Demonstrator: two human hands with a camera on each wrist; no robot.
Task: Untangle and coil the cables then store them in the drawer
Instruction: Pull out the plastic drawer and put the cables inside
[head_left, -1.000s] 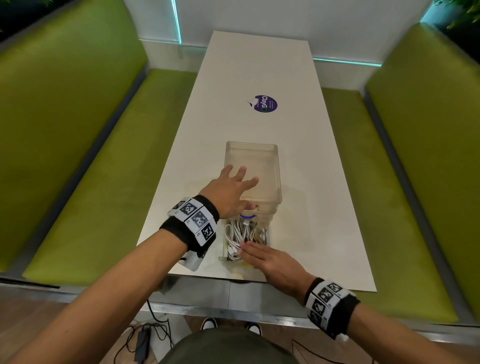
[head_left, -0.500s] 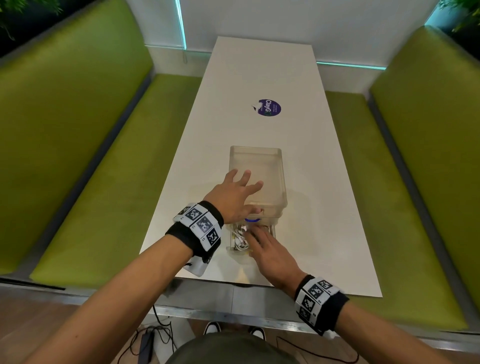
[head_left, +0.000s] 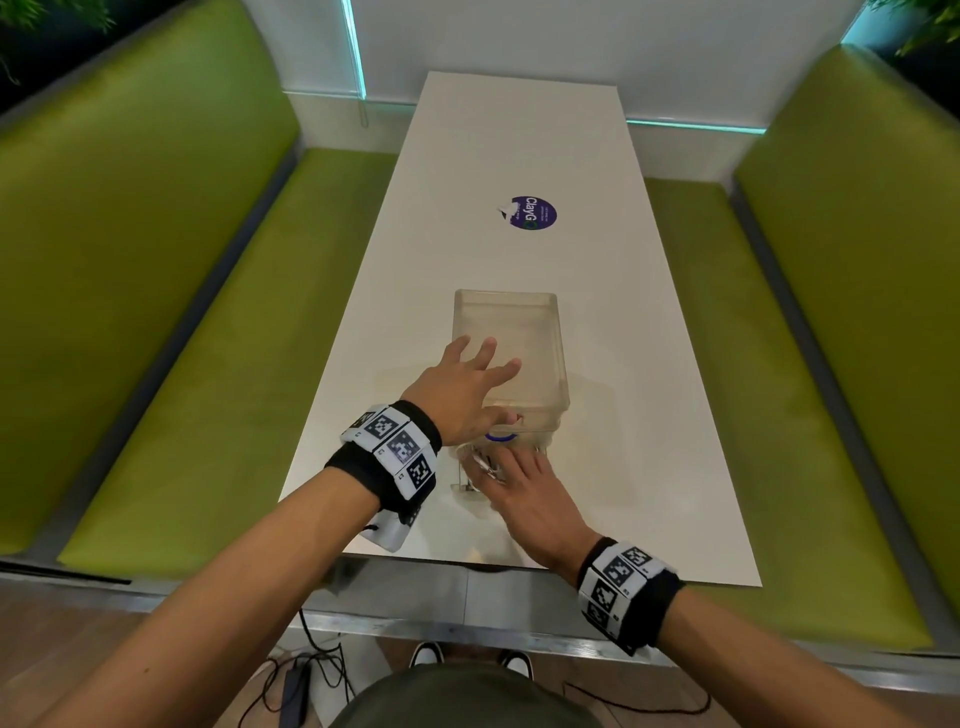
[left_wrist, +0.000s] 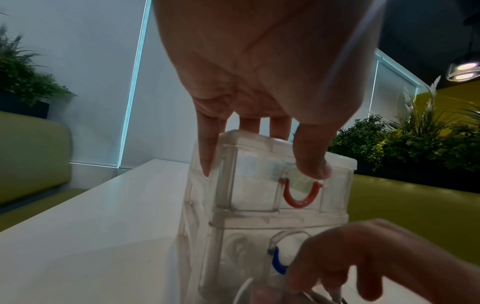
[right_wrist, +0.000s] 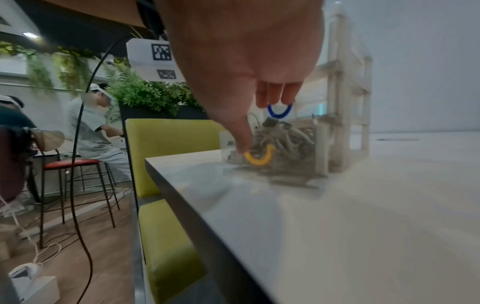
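A clear plastic drawer unit (head_left: 524, 322) stands on the white table (head_left: 519, 130). My left hand (head_left: 480, 366) lies flat on its top with the fingers spread, and the thumb (left_wrist: 313, 164) presses the front above the red handle (left_wrist: 298, 197). The bottom drawer (right_wrist: 318, 148) sticks out a little toward me and holds a bundle of white cables (right_wrist: 285, 139). My right hand (head_left: 511, 467) presses straight fingers against that drawer's front, beside its yellow handle (right_wrist: 259, 157). Above it is the blue handle (right_wrist: 279, 112) of the middle drawer.
A purple round sticker (head_left: 532, 213) lies farther up the table. Green benches (head_left: 156, 312) run along both sides. The table's near edge (head_left: 519, 564) is close behind my right wrist. Black cords and an adapter (head_left: 296, 691) lie on the floor.
My right hand has moved forward toward the unit, and the bottom drawer with the cables has slid most of the way in. The left hand has stayed on top.
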